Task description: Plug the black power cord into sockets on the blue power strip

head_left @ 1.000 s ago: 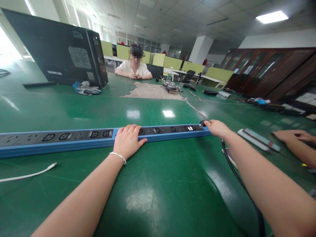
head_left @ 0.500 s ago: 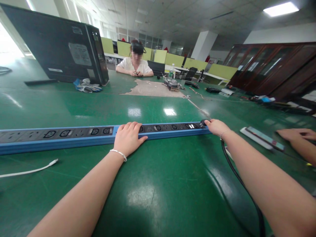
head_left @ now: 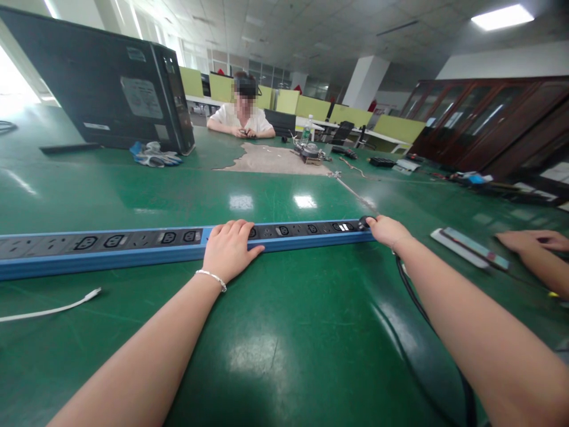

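A long blue power strip [head_left: 293, 240] with a black face and several sockets lies across the green table. My left hand [head_left: 229, 248] grips it near its middle, fingers draped over the top and thumb along the near side. At the strip's right end, my right hand [head_left: 387, 230] is closed on a black plug [head_left: 365, 222], which sits against the last socket. Whether its prongs are fully in, I cannot tell. From below my right wrist a black cable [head_left: 415, 296] curves down toward the lower right.
A white cable [head_left: 66, 308] lies at left. Behind it stand a black computer case [head_left: 133, 95] and gloves [head_left: 153, 155]. Another person [head_left: 242, 115] sits across the table. At right, a co-worker's hands [head_left: 527, 240] are near a small white-and-teal strip [head_left: 471, 248].
Almost nothing differs; the whole view has shifted very slightly. Both hands keep their places on the power strip and the plug.
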Available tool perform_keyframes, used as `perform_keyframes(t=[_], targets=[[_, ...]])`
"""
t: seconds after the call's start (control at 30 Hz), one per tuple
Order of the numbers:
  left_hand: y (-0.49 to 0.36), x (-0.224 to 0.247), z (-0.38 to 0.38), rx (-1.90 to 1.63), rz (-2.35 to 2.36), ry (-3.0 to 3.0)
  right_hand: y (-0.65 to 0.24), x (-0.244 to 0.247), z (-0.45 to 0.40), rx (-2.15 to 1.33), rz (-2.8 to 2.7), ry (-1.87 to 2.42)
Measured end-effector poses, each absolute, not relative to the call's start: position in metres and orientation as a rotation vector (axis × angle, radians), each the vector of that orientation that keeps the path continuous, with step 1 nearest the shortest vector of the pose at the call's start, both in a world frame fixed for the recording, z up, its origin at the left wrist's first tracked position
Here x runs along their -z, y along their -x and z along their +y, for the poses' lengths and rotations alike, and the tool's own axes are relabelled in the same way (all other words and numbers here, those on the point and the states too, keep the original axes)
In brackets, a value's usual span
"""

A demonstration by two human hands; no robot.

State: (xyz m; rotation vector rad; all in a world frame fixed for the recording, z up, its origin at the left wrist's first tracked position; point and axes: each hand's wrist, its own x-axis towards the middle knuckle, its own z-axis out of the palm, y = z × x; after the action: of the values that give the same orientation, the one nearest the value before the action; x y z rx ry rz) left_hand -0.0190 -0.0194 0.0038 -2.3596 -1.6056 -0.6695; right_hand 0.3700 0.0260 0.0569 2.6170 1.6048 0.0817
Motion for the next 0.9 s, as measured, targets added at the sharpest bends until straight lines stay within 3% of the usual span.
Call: perform_keyframes(t=[0.9], targets=[[0.018,-0.004,-0.02,0.658,-1.621,2.351,-0.36,-0.06,0.03,-0.049,1.687,-2.273]])
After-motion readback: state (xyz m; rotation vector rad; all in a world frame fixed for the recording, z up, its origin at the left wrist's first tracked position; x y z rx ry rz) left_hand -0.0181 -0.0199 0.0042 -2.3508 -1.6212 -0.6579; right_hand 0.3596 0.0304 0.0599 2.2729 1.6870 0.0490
